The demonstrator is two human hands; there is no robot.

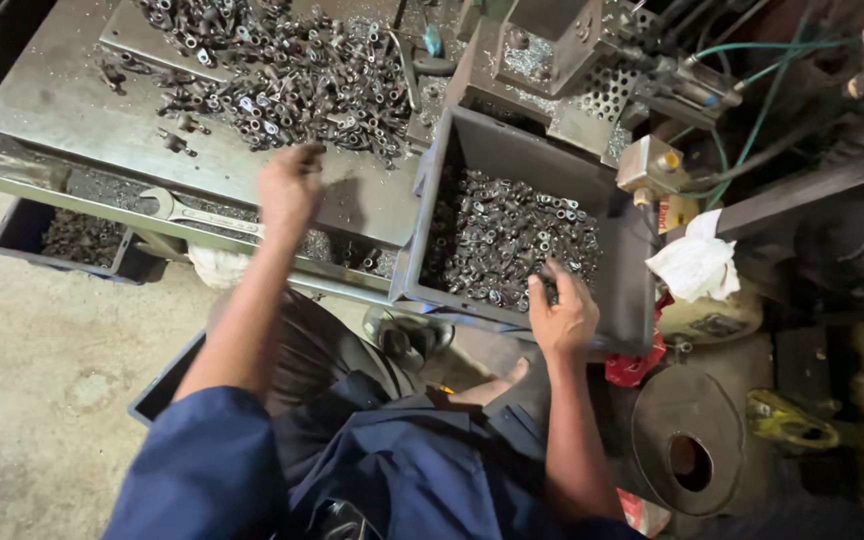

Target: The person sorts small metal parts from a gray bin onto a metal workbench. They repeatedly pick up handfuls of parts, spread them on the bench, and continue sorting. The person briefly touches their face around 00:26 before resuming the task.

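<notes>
the left hand (290,185) reaches across the front edge of the steel bench (52,100) to the loose heap of small metal fittings (292,75), fingers curled down at its near fringe; whether it pinches one i cannot tell. the right hand (562,315) dips into the grey bin (632,290) at the bench's right edge, fingertips closed among the fittings there, apparently pinching one.

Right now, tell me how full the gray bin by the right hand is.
Partly full: small metal parts cover the gray bin floor, its walls mostly bare. The right hand reaches in.
</notes>
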